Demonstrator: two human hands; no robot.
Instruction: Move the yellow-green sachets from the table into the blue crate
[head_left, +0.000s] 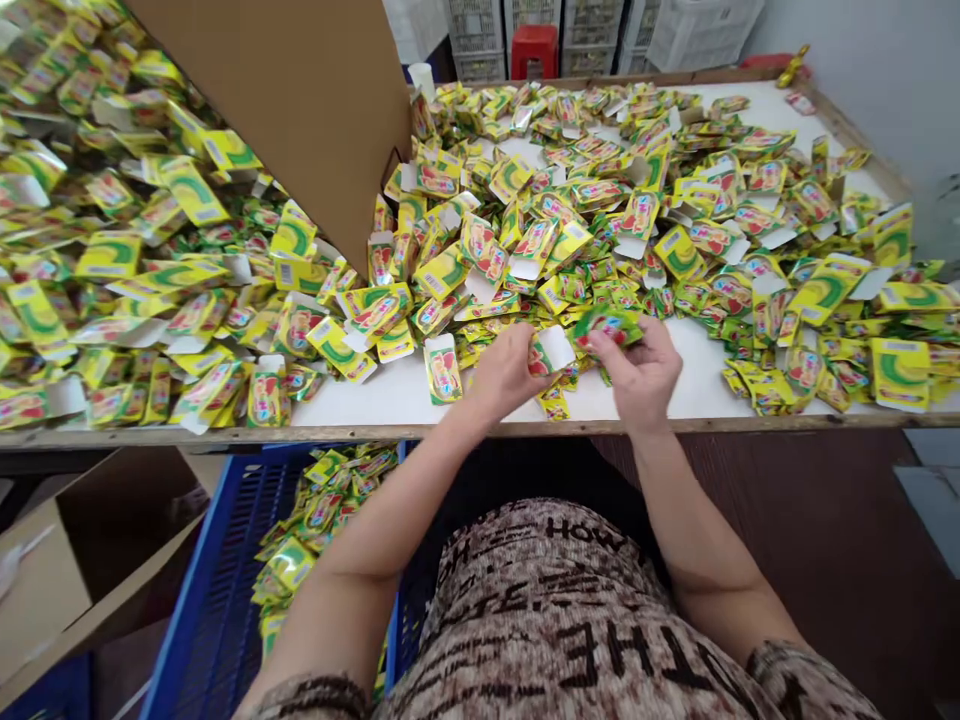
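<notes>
My left hand (pixel 506 370) grips a small printed carton (pixel 551 352), its white flap standing open toward the right. Close beside it, my right hand (pixel 646 372) pinches a green foil packet (pixel 609 328) with red printing between thumb and fingers. The packet is just right of the carton's open end; a small gap shows between them. Under both hands lie several loose yellow-green packets (pixel 553 402) on the white tabletop (pixel 360 402). A lone open carton (pixel 442 368) lies left of my left hand.
Heaps of yellow cartons (pixel 442 270) cover much of the table. A tall cardboard sheet (pixel 300 100) stands at left. Below the wooden table edge (pixel 450 432), a blue crate (pixel 202 600) holds packets. A red stool (pixel 534 48) and white crates (pixel 476 30) are behind.
</notes>
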